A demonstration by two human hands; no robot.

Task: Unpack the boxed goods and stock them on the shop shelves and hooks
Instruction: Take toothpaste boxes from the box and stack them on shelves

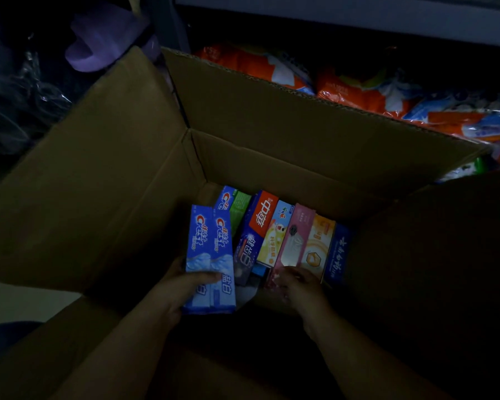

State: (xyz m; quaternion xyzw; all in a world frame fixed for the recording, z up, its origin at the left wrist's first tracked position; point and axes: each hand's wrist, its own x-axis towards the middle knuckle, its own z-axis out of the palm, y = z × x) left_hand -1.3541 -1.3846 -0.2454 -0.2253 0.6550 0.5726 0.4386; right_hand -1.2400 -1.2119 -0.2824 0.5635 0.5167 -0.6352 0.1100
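Both forearms reach down into the large brown cardboard carton (pixel 272 134). The left hand (pixel 182 287) grips two light-blue Crest toothpaste boxes (pixel 210 255) held side by side, thumb laid across their fronts, fingers curled behind. The right hand (pixel 299 284) curls its fingers over the near end of a pink toothpaste box (pixel 296 235), pinching it. That pink box lies in a row on the carton floor, between a yellow-and-white toothpaste box (pixel 274 235) and an orange-and-cream toothpaste box (pixel 319 243); a dark-blue toothpaste box (pixel 337 255) sits at the right end, a red-and-blue one (pixel 257 226) and a green one (pixel 238 209) farther left. The carton's flaps stand open. Beyond it, orange-and-white plastic packets (pixel 358 90) fill a low shelf.
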